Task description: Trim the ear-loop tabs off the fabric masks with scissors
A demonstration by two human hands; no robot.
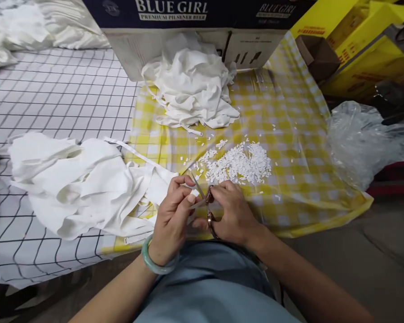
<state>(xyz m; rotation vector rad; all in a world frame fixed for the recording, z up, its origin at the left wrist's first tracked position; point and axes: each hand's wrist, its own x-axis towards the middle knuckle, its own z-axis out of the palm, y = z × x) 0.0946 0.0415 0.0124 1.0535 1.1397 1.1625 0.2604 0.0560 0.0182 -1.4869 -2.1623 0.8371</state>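
Observation:
A pair of scissors [210, 216] is gripped in my right hand [234, 213], its blades parted and pointing up and left toward my other hand. Between the thumb and fingers of my left hand [175, 208], a small end of white strap [195, 193] is pinched close to the blades. From that hand a white strap [144, 157] runs back to a heap of white fabric pieces [84, 184] on the left. Just beyond my hands lies a pile of tiny white clippings [239, 163]. A second heap of white fabric [195, 85] sits farther back.
A beer carton [202, 27] stands at the back behind the second heap. The table carries a yellow checked cover [289, 179] and a white grid cloth [60, 98]. Clear plastic bags [357, 139] hang at the right edge, near yellow boxes [370, 63].

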